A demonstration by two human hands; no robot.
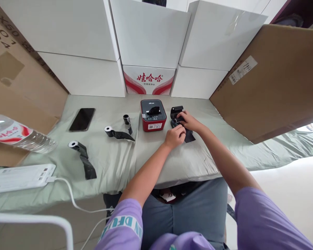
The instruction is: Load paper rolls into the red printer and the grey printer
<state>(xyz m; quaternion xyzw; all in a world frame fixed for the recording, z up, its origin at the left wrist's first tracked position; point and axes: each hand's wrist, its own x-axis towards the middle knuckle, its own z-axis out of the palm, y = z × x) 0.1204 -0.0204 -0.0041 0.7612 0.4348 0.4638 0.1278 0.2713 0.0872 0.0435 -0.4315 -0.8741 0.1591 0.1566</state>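
Note:
Both my hands meet over a small black device with its lid raised, right of a red and black printer. My right hand reaches in from the right, its bent fingers closed on a dark roll at the device. Close beside it, my left hand is closed at the near edge; what its fingers grip is hidden. A black paper strip hangs out below my fingers onto the cloth. On the left lie three loose rolls with black tails: one roll, another roll and a nearer roll.
A phone, a water bottle and a white power bank with a cable lie on the left. White boxes stand along the back. Brown cartons flank the cloth: a left carton and a right carton.

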